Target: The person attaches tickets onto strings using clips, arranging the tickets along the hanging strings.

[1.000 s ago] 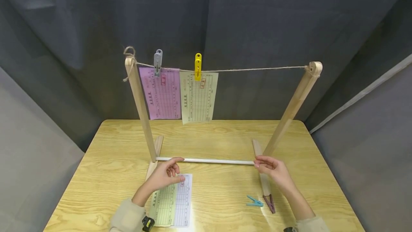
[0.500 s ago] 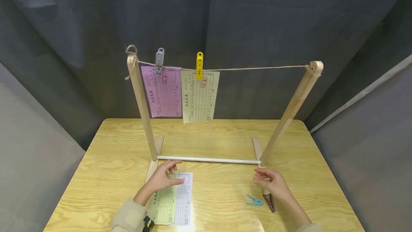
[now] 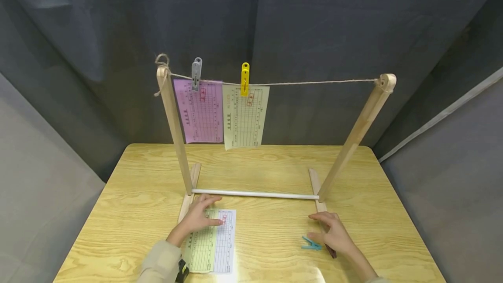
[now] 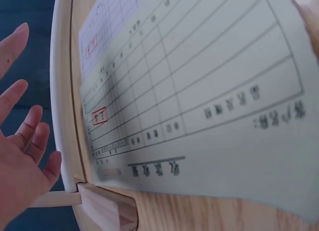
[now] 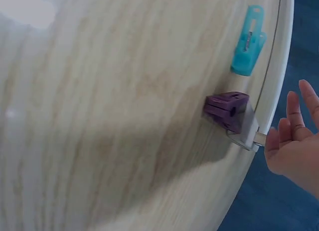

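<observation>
Two hands are seen low over the wooden surface (image 3: 275, 239), in front of a wooden drying frame (image 3: 174, 121). The left hand (image 3: 198, 216) is laid on the upper end of a green and blue form sheet (image 3: 212, 243), its fingers (image 4: 20, 121) spread, nearly straight, and closed on nothing; the sheet lies flat on the surface just before the frame's white crossbar (image 3: 255, 194). The right hand (image 3: 332, 235) is held just above a teal clothespin (image 3: 311, 243) and a purple clothespin (image 5: 227, 109), which lie side by side near the frame's right foot; its fingers are relaxed and grip nothing. A pink sheet (image 3: 198, 112) and a pale yellow sheet (image 3: 245, 115) are hung from the twine (image 3: 314, 83) by a grey clothespin (image 3: 195, 72) and a yellow clothespin (image 3: 245, 77).
</observation>
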`<state>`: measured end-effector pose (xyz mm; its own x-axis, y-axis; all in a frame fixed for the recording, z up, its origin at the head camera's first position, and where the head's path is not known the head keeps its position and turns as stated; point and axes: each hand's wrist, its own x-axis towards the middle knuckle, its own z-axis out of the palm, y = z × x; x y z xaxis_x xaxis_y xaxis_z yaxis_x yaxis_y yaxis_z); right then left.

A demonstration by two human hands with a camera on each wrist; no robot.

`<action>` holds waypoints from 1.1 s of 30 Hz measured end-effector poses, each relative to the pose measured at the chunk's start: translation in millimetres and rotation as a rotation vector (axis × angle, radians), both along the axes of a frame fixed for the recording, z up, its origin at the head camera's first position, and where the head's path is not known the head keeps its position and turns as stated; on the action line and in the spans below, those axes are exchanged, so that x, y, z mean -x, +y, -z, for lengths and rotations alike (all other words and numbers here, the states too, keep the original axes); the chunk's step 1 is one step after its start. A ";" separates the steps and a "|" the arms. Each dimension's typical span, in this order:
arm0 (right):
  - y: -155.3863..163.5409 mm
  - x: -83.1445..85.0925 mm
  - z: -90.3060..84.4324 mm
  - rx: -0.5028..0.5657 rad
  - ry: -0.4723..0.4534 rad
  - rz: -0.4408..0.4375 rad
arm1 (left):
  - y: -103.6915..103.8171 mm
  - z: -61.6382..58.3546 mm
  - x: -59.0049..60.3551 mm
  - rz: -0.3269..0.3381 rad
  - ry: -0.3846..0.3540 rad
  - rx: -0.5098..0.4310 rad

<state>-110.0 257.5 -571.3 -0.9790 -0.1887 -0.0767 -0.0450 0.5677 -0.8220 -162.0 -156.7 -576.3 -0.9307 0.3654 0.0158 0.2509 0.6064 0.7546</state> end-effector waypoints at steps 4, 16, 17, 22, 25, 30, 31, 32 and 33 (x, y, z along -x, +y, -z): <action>1.1 -2.9 7.7 -0.016 0.029 -0.023 | 0.2 6.6 2.4 -0.017 -0.010 0.030; 0.9 -7.2 21.3 -0.067 -0.028 -0.022 | 1.3 18.8 8.3 -0.054 -0.015 0.100; 0.7 -7.6 22.5 -0.078 -0.032 -0.019 | 1.4 19.4 8.4 -0.057 -0.013 0.104; 0.3 -8.3 28.0 -0.107 -0.023 -0.031 | 2.1 22.4 8.9 -0.066 0.004 0.136; 0.0 -8.1 29.9 -0.122 -0.012 -0.042 | 3.1 24.0 9.3 -0.073 0.005 0.145; -0.4 -7.5 31.4 -0.144 0.010 -0.052 | 4.9 24.5 10.2 -0.082 -0.012 0.149; -0.4 -7.3 31.7 -0.150 0.012 -0.052 | 5.3 24.6 10.4 -0.084 -0.013 0.153; -0.5 -7.2 32.0 -0.159 0.015 -0.052 | 5.6 24.6 10.6 -0.088 -0.016 0.154; -0.7 -7.0 32.3 -0.166 0.018 -0.051 | 6.0 24.6 10.9 -0.092 -0.017 0.156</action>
